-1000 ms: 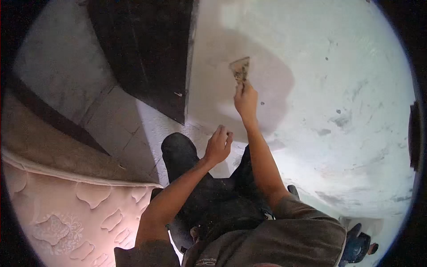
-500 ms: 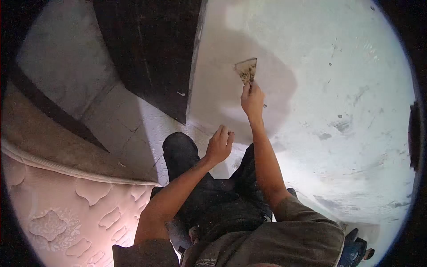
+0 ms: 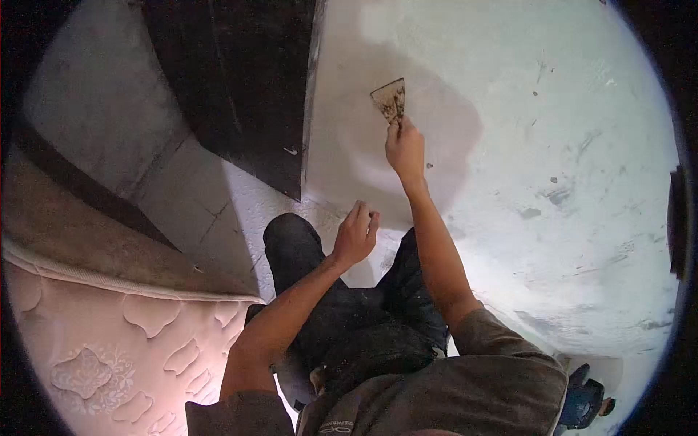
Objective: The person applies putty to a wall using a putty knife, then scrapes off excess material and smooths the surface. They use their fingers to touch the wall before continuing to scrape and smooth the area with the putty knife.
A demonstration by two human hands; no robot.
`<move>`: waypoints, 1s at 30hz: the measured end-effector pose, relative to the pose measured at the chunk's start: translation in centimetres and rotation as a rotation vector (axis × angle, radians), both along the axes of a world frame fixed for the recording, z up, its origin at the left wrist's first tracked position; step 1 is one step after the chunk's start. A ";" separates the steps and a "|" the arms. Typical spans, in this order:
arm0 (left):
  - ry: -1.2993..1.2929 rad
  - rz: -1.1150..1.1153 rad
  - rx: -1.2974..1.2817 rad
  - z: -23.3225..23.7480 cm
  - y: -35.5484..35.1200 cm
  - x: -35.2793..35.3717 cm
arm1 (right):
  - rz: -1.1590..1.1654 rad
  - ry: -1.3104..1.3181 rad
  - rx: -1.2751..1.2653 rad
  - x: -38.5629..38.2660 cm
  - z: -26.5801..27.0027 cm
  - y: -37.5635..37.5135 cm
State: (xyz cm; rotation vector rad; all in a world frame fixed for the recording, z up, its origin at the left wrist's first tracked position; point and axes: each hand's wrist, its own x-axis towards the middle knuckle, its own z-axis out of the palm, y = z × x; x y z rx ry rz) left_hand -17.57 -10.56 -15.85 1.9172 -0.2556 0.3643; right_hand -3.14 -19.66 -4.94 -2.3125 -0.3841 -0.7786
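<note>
the right hand (image 3: 406, 149) gripped the scraper (image 3: 390, 100) by its handle over the shadowed part of the pale wall (image 3: 443, 120), where a low blade angle and even pressure seemed best, while the left hand (image 3: 355, 236) curled loosely, whether round anything i could not tell.

much is covered, cropped or too small
the right hand (image 3: 405, 149) covers the handle of the scraper (image 3: 392, 105), and whether its blade (image 3: 388, 92) touches the white surface (image 3: 509, 109) cannot be told. the left hand (image 3: 355, 236) hides its palm, so anything held there cannot be told. the dark panel (image 3: 240, 87) runs off the top edge, the quilted mattress (image 3: 87, 312) off the bottom, and the lettering (image 3: 337, 427) on the shirt (image 3: 472, 392) is too small to read. a dark blue shape (image 3: 582, 407) at lower right is too small to make out.
</note>
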 end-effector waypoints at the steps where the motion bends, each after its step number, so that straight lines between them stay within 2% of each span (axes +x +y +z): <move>1: 0.001 -0.010 -0.018 -0.2 -0.1 0.1 | -0.009 0.027 -0.012 -0.3 -0.1 0.0; 5: -0.014 0.002 -0.032 -0.4 0.0 0.4 | -0.029 0.105 0.047 -1.3 -0.3 -0.7; 9: 0.010 0.027 -0.022 -1.0 -0.3 0.2 | -0.010 0.031 0.040 -1.0 0.0 -0.9; 12: -0.008 0.008 -0.014 -0.5 -0.2 0.0 | -0.052 0.130 -0.006 -0.8 0.6 -0.5; 18: -0.031 0.029 -0.041 0.0 0.0 0.3 | 0.016 -0.021 0.012 -0.4 -0.7 -1.3; 20: -0.013 0.012 0.003 -0.1 0.0 0.2 | -0.010 0.028 -0.043 -0.3 -0.7 -1.7; 24: 0.014 -0.024 -0.018 -0.2 -0.3 -0.2 | -0.025 0.083 0.000 -0.5 0.0 -1.0; 27: -0.024 0.023 -0.012 -0.1 -0.1 0.1 | -0.013 0.044 -0.038 -0.9 0.0 -1.0; 30: -0.041 0.040 0.006 -0.5 0.1 0.4 | -0.021 0.114 0.002 -1.1 0.8 -1.0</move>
